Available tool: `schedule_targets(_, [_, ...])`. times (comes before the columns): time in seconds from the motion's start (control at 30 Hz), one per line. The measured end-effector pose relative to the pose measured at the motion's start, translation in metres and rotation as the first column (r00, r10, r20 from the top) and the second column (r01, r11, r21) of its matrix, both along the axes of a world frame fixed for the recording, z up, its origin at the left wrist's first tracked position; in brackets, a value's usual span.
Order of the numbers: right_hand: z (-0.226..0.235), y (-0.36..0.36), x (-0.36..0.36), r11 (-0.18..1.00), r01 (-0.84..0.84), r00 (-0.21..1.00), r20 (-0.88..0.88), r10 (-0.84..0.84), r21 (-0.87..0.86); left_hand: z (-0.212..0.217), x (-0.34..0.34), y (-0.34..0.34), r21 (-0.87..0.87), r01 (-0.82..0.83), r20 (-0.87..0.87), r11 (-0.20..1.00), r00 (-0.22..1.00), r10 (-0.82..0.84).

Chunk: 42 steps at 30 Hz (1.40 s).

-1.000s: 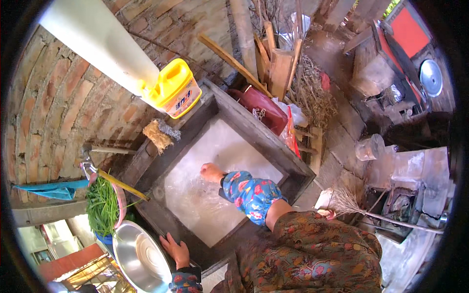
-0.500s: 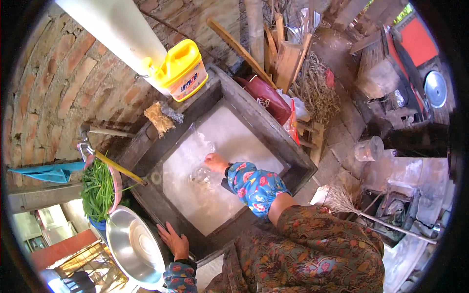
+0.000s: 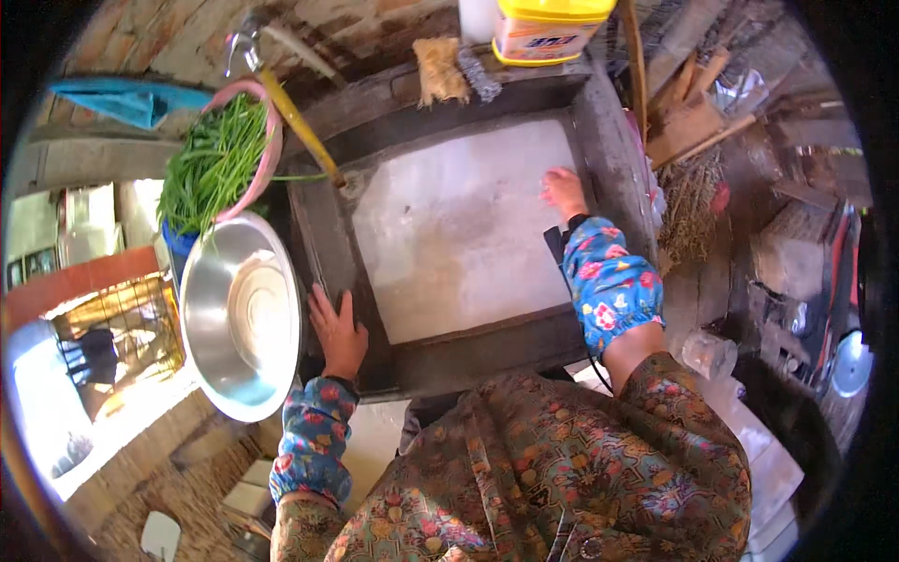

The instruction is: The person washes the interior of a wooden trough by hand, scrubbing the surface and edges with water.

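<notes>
A dark stone-like sink [image 3: 323, 234] lies before me, its basin holding pale, cloudy water [image 3: 459, 234]. Over the right side of that water is my right hand [image 3: 565, 191], fingers loosely bent with tips apart; I see nothing in it. A dark strap or band [image 3: 554, 245] hangs at its wrist. My left hand [image 3: 339, 332] lies on the sink's left edge, its fingers spread and holding nothing. Right beside it stands a wide steel basin [image 3: 211, 309]. Both forearms wear blue flowered sleeve covers.
A pink basket [image 3: 267, 155] of long green leaves [image 3: 215, 155] stands behind the steel basin. From the tap [image 3: 245, 51] a yellow pipe [image 3: 298, 120] slants to the sink. A tan scrubber [image 3: 440, 72], a grey scouring pad [image 3: 479, 75] and a yellow-topped tub [image 3: 551, 33] line the back ledge.
My view has turned, so the sink now sits squarer before me. My right hand has moved from mid-basin to the right side, and the water looks calmer. My left hand stays on the left edge.
</notes>
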State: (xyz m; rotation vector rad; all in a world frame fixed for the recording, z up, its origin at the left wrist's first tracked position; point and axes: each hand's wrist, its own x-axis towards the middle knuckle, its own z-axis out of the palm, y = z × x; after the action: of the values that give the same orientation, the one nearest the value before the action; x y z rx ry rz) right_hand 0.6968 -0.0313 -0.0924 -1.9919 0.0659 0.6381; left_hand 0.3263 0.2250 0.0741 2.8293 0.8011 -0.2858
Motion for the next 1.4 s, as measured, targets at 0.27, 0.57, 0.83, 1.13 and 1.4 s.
schedule_targets(0.27, [-0.05, -0.068, 0.05, 0.967, 0.174, 0.915, -0.394, -0.09, 0.184, -0.005, 0.009, 0.002, -0.014, 0.018, 0.007, 1.0, 1.0, -0.018])
schedule_targets(0.57, [-0.048, -0.027, 0.02, 0.955, -0.103, 0.995, -0.044, 0.094, -0.278, -0.01, -0.005, 0.011, -0.01, -0.033, 0.008, 0.999, 0.999, 0.033])
schedule_targets(0.83, [-0.027, -0.01, 0.001, 0.989, -0.084, 0.982, -0.18, 0.061, -0.123, -0.006, -0.006, 0.015, -0.059, -0.045, -0.018, 0.997, 0.999, 0.044])
schedule_targets(1.13, [-0.011, 0.005, -0.014, 0.919, -0.187, 0.977, -0.166, 0.136, -0.348, -0.007, -0.01, 0.015, -0.056, 0.0, 0.029, 0.998, 1.0, 0.002])
schedule_targets(1.4, [-0.039, -0.034, -0.001, 0.841, -0.265, 0.932, 0.1, 0.349, -0.472, -0.004, 0.002, 0.013, -0.068, 0.021, 0.005, 0.997, 1.0, -0.021])
